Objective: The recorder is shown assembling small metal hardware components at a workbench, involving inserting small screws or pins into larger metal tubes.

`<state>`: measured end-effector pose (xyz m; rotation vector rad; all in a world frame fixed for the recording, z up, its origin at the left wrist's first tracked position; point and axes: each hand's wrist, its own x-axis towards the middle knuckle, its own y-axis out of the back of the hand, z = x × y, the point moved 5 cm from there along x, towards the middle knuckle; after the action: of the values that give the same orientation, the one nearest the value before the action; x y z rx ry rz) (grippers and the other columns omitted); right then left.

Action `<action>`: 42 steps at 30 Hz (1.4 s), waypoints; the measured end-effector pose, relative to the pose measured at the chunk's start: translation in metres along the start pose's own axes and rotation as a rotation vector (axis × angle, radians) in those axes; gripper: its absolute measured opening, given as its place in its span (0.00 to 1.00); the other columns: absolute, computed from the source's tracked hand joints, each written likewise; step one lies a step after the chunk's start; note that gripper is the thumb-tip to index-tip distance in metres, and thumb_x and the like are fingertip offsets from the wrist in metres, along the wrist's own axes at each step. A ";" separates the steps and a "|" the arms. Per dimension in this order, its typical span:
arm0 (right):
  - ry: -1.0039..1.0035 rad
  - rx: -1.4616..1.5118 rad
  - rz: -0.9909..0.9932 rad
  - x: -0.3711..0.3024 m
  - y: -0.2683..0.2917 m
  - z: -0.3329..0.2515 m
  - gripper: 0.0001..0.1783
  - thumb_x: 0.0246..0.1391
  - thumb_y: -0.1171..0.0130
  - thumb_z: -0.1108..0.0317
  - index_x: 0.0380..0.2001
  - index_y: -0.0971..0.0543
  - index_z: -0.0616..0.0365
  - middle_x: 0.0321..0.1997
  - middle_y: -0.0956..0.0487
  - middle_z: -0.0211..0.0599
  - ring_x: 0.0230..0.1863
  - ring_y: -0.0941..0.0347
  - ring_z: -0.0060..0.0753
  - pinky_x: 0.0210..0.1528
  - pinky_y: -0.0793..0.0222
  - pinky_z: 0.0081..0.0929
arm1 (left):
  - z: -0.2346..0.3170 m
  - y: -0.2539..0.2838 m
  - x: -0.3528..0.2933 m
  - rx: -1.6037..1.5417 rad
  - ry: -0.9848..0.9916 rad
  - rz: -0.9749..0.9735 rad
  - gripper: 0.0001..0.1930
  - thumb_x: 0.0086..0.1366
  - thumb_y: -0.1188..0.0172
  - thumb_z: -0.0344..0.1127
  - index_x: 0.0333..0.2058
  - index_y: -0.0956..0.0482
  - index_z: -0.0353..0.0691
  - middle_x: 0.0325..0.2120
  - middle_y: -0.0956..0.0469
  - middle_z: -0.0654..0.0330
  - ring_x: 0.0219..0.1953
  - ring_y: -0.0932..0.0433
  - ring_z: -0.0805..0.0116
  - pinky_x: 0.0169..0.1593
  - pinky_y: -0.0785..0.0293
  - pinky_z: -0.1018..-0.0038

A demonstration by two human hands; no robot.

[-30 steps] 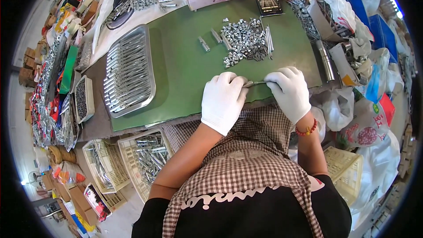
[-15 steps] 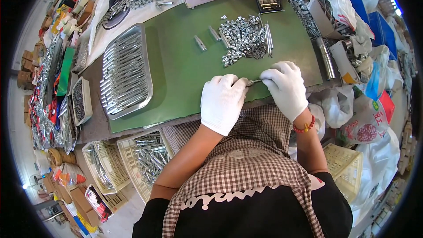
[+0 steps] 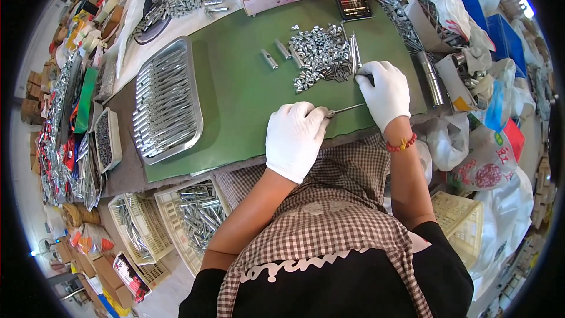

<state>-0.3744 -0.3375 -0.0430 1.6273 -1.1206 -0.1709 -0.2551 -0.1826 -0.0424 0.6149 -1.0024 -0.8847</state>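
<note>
Your left hand (image 3: 296,141), in a white glove, is closed with its thumb and fingers around the thick grey end of a slim metal rod (image 3: 350,108), whose thin shaft points right, just above the near edge of the green-topped counter (image 3: 235,106). The shaft's far tip ends close beside your right hand (image 3: 385,95); you cannot tell from this view whether they touch. That right hand, also gloved, has its thumb and fingertips drawn narrow at the lower ends of several thin straight rods (image 3: 354,50), but whether it grips one is hidden. Left of those rods spreads a pile of small shiny metal pieces (image 3: 318,50), with a loose metal cylinder (image 3: 269,59) to its left. Farther left, a steel tray (image 3: 198,100) carries rows of slender metal parts (image 3: 168,94). Beyond the pile stand a pink box (image 3: 279,1) of small metal pieces and a dark flat screen (image 3: 347,12).
</note>
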 end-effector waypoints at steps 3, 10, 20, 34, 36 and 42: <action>0.033 -0.047 -0.011 0.000 -0.001 -0.001 0.03 0.50 0.39 0.68 0.28 0.20 0.54 0.32 0.21 0.40 0.37 0.24 0.47 0.42 0.30 0.41 | -0.002 -0.001 0.000 -0.029 -0.001 -0.010 0.05 0.54 0.37 0.34 0.31 0.19 0.45 0.27 0.24 0.61 0.33 0.25 0.56 0.39 0.30 0.62; 0.112 0.269 -0.078 -0.025 0.017 -0.030 0.06 0.49 0.41 0.73 0.32 0.22 0.53 0.35 0.19 0.39 0.39 0.24 0.46 0.46 0.31 0.40 | -0.003 -0.002 0.000 -0.048 -0.014 0.006 0.05 0.54 0.37 0.33 0.31 0.19 0.43 0.27 0.24 0.60 0.33 0.25 0.56 0.38 0.30 0.62; 0.433 0.225 -0.160 -0.027 0.005 -0.060 0.07 0.45 0.43 0.75 0.30 0.24 0.52 0.29 0.21 0.33 0.35 0.25 0.41 0.44 0.31 0.38 | -0.002 -0.001 0.000 -0.042 0.001 0.002 0.04 0.53 0.37 0.32 0.28 0.20 0.40 0.27 0.25 0.58 0.32 0.26 0.54 0.37 0.30 0.60; 0.476 0.075 -0.038 -0.035 0.000 -0.075 0.07 0.41 0.41 0.72 0.27 0.27 0.52 0.24 0.26 0.33 0.30 0.27 0.41 0.40 0.31 0.37 | -0.003 -0.001 0.001 -0.037 0.015 -0.019 0.05 0.51 0.35 0.32 0.27 0.21 0.40 0.26 0.25 0.58 0.32 0.26 0.53 0.36 0.30 0.60; 0.428 0.075 0.013 -0.036 0.002 -0.075 0.07 0.41 0.41 0.73 0.27 0.27 0.52 0.23 0.26 0.33 0.29 0.27 0.41 0.40 0.31 0.38 | -0.004 0.000 0.000 -0.056 0.023 0.006 0.05 0.51 0.36 0.32 0.28 0.21 0.40 0.26 0.25 0.58 0.32 0.26 0.53 0.36 0.30 0.60; 0.524 0.073 0.037 -0.043 0.003 -0.073 0.08 0.41 0.40 0.72 0.28 0.25 0.52 0.27 0.23 0.33 0.31 0.25 0.41 0.43 0.29 0.37 | -0.002 -0.002 0.001 -0.034 0.030 -0.029 0.05 0.51 0.36 0.32 0.28 0.21 0.41 0.26 0.25 0.58 0.32 0.26 0.53 0.36 0.30 0.60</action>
<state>-0.3543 -0.2561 -0.0299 1.5874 -0.7558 0.3101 -0.2536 -0.1846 -0.0445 0.6139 -0.9513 -0.9140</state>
